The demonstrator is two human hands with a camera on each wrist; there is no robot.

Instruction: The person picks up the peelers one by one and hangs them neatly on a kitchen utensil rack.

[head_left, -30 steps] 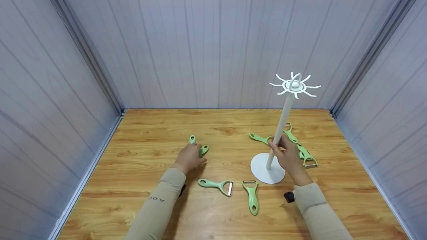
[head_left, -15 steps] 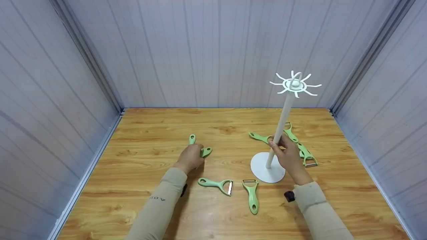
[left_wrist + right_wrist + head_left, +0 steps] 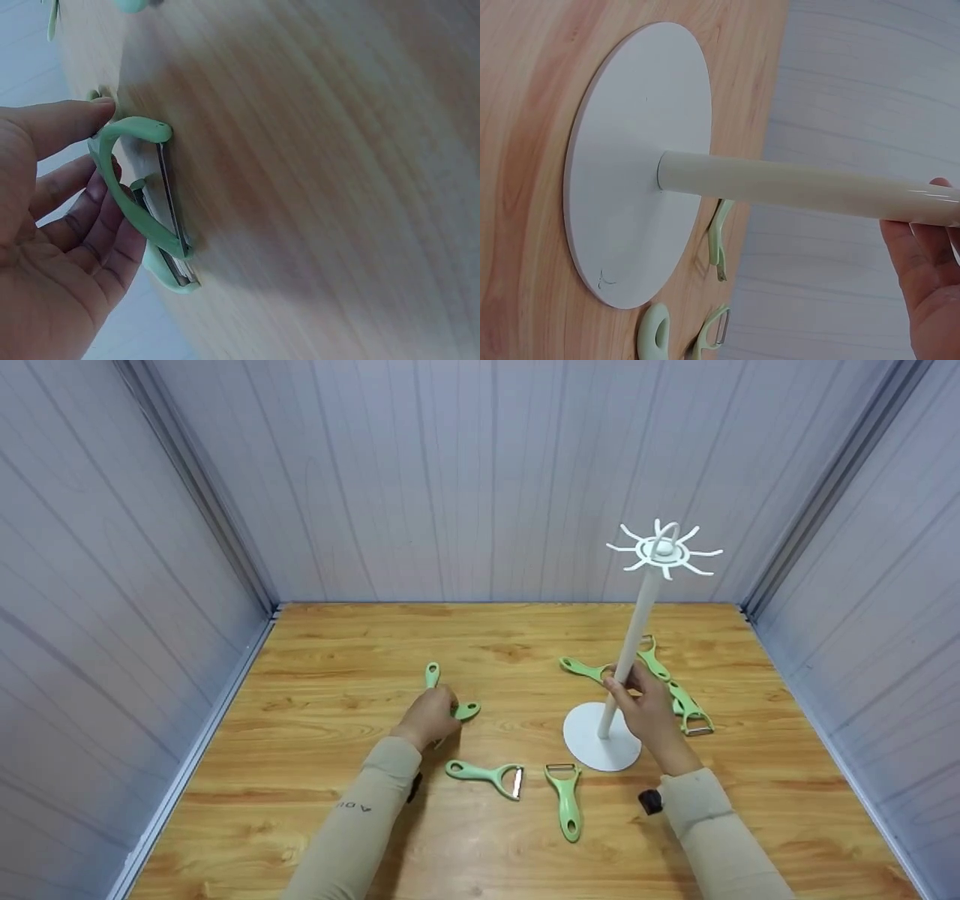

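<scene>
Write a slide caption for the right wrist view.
Right hand grips the white pole above its round base, green vegetable peelers nearby.

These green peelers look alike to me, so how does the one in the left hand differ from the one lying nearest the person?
The held peeler is gripped by the left hand; the front peeler lies untouched on the tabletop. The held peeler's handle end points right in the head view, the front peeler's downward. The hand partly hides the held peeler there; the front peeler shows whole. Both are green, with holed handles.

Small dark letters on the left sleeve cannot be read surely.
</scene>
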